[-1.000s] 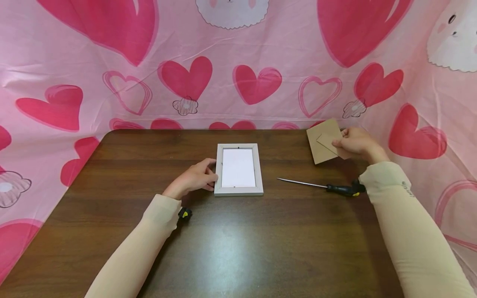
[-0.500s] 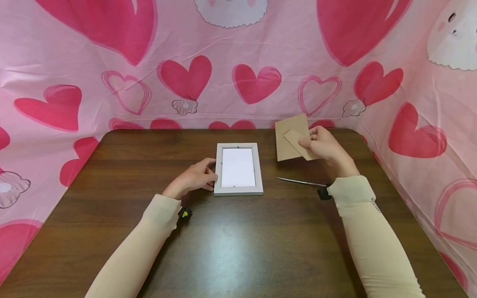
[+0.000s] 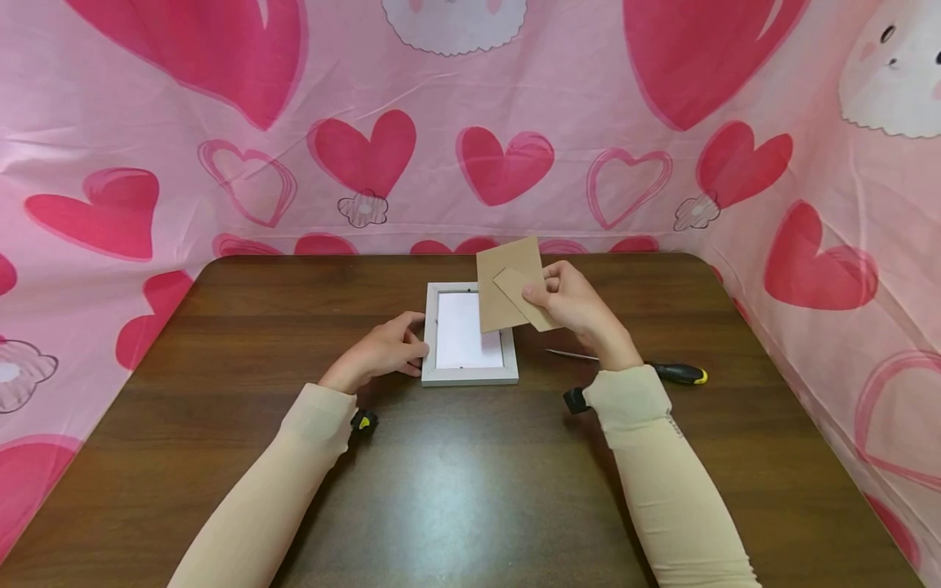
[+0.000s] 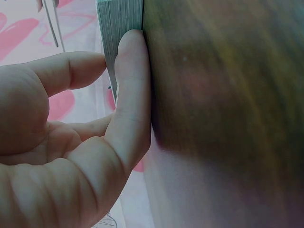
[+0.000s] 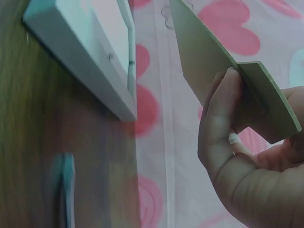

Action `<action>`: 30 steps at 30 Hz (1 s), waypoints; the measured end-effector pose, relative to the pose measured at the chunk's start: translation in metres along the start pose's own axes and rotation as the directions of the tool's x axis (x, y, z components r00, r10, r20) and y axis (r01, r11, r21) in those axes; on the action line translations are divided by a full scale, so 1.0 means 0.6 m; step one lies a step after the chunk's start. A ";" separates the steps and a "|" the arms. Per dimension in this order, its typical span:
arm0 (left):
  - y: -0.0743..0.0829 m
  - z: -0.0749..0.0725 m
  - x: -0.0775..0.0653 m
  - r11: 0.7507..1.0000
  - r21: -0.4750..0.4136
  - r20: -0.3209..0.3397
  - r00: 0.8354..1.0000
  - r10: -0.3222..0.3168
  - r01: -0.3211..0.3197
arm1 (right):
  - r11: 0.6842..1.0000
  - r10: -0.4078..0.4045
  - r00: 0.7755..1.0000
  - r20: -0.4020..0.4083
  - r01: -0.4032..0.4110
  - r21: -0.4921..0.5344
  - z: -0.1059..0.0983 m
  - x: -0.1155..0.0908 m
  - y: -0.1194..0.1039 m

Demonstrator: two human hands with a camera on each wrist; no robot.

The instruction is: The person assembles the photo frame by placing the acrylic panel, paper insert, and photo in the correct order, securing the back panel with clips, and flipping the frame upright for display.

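Note:
A pale grey picture frame [image 3: 470,379] lies back side up on the table, with a white sheet [image 3: 457,339] inside its border. My left hand [image 3: 382,349] rests against the frame's left side; in the left wrist view its fingers touch the frame's outer side wall [image 4: 121,16] without wrapping round it. My right hand [image 3: 581,309] pinches a brown backing board [image 3: 494,298] with an easel flap, between thumb and fingers. The board is tilted and held above the frame, covering its upper right part in the head view. In the right wrist view the board [image 5: 199,47] stands apart from the frame [image 5: 90,57].
A screwdriver with a black and yellow handle [image 3: 680,373] lies right of the frame, its shaft partly hidden by my right wrist. The brown wooden table [image 3: 441,490] meets a pink cloth with hearts [image 3: 507,163] at the back and right.
My right hand has carried the backing board leftward from the table's right side to above the frame. More of the screwdriver handle now shows. The left hand and frame have stayed put.

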State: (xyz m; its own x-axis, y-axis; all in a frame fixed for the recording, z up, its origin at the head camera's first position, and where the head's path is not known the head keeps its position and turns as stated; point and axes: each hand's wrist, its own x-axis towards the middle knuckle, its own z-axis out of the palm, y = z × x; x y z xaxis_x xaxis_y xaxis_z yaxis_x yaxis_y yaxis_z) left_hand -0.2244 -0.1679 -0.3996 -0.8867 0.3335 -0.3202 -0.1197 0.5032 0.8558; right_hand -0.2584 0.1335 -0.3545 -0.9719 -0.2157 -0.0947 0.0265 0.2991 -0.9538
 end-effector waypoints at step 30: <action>-0.005 0.000 0.004 1.000 0.005 -0.011 1.000 -0.002 0.002 | 0.993 -0.017 1.000 0.001 0.017 -0.115 0.117 0.003 0.035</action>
State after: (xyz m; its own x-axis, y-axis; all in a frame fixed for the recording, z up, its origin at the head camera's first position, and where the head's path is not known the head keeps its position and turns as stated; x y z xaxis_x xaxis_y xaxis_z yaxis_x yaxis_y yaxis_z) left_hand -0.2261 -0.1685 -0.4027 -0.8912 0.3237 -0.3177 -0.1194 0.5082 0.8529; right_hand -0.2433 0.0740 -0.3949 -0.9718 -0.2220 -0.0792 -0.0167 0.4000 -0.9164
